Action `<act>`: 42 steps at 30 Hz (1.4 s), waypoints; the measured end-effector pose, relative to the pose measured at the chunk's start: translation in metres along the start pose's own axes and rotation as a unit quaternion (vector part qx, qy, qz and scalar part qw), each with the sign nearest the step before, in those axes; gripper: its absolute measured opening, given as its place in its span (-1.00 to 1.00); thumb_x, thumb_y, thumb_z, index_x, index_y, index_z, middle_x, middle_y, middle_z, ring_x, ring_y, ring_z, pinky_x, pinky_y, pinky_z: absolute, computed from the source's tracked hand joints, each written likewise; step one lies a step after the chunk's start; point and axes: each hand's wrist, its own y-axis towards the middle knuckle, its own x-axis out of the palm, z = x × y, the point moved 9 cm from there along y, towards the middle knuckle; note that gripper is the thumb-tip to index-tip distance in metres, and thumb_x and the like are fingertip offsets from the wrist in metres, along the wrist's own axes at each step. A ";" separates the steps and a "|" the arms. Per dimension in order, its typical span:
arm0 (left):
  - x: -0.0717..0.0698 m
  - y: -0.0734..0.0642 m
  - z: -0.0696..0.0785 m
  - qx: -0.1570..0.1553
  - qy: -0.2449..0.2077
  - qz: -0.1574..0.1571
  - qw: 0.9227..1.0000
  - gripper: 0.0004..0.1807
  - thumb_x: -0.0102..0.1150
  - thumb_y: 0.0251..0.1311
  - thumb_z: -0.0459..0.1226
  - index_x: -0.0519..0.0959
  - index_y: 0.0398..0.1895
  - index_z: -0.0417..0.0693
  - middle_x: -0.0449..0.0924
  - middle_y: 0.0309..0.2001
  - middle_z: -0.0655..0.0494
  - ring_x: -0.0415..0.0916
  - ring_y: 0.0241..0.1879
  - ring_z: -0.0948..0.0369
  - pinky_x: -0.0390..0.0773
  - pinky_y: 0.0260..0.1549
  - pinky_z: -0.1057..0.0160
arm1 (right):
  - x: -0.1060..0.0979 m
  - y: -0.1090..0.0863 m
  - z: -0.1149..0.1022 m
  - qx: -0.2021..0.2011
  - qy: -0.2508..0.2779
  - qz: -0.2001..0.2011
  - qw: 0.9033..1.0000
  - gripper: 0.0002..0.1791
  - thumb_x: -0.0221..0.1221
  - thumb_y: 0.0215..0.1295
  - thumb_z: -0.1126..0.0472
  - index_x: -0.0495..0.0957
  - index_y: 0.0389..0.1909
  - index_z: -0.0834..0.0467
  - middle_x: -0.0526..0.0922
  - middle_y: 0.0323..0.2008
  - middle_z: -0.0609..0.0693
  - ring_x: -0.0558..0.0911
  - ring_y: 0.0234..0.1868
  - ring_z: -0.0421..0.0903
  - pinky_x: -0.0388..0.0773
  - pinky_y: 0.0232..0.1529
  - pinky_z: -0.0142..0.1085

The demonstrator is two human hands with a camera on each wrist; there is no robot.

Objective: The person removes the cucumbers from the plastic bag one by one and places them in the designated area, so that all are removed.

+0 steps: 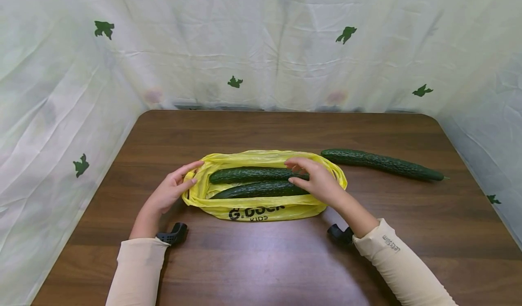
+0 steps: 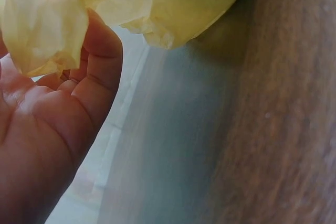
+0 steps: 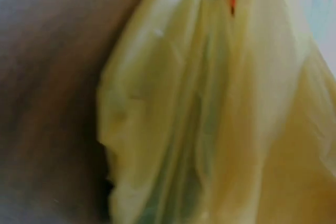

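Worktop (image 1: 244,133) with a yellow plastic bag (image 1: 310,211) lying mouth up near its middle.
A loose cucumber (image 1: 383,163) lies to the bag's right, slanting, its left end just beside the rim; inside the bag a far cucumber (image 1: 253,174) and a near cucumber (image 1: 261,190) lie side by side, their right ends hidden by the right hand (image 1: 320,183). That hand reaches over the mouth, thumb and fingers bent but parted, gripping nothing; whether the fingertips touch the cucumbers cannot be told. At the bag's left end, the left hand (image 1: 169,193) is loosely curved, touching the plastic with thumb and fingers apart. Black lettering (image 1: 259,212) marks the bag's front, its lower line reading KIDS.
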 end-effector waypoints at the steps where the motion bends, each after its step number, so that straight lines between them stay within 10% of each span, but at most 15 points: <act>1: 0.000 0.000 0.000 -0.001 -0.001 0.000 1.000 -0.46 -0.06 0.29 -0.31 0.14 0.32 -0.14 -0.03 0.33 -0.12 0.23 0.09 0.32 0.43 -0.15 0.40 | 0.004 0.000 0.003 0.008 -0.004 -0.011 1.000 -0.53 0.23 0.10 0.29 0.41 0.08 0.15 0.52 -0.05 0.02 0.49 -0.10 -0.08 0.45 -0.14 -0.18; 22: 0.001 0.001 0.001 -0.002 0.007 0.001 1.000 -0.47 -0.08 0.29 -0.33 0.12 0.32 -0.18 -0.04 0.33 -0.17 0.22 0.08 0.31 0.44 -0.18 0.41 | 0.041 -0.015 0.023 0.055 -0.004 -0.168 0.984 0.03 0.37 -0.25 -0.20 0.14 0.30 0.00 0.33 0.15 -0.06 0.26 0.17 -0.12 0.25 0.09 -0.12; 32: 0.000 0.001 -0.001 0.001 0.008 -0.003 1.000 -0.47 -0.08 0.29 -0.33 0.12 0.32 -0.18 -0.04 0.33 -0.17 0.18 0.12 0.31 0.40 -0.12 0.42 | 0.036 -0.012 0.028 0.080 0.007 -0.129 0.988 -0.47 0.04 0.25 -0.04 0.28 0.20 0.06 0.43 0.04 -0.09 0.37 0.07 -0.15 0.34 0.01 -0.16; 42: 0.001 0.001 0.000 0.001 0.004 -0.007 1.000 -0.47 -0.09 0.30 -0.33 0.11 0.32 -0.19 -0.04 0.32 -0.18 0.27 0.04 0.31 0.43 -0.16 0.41 | 0.034 -0.005 0.026 0.066 -0.038 -0.097 0.992 -0.60 0.23 0.11 0.22 0.47 0.01 0.14 0.53 -0.07 -0.06 0.46 -0.05 -0.11 0.39 -0.06 -0.21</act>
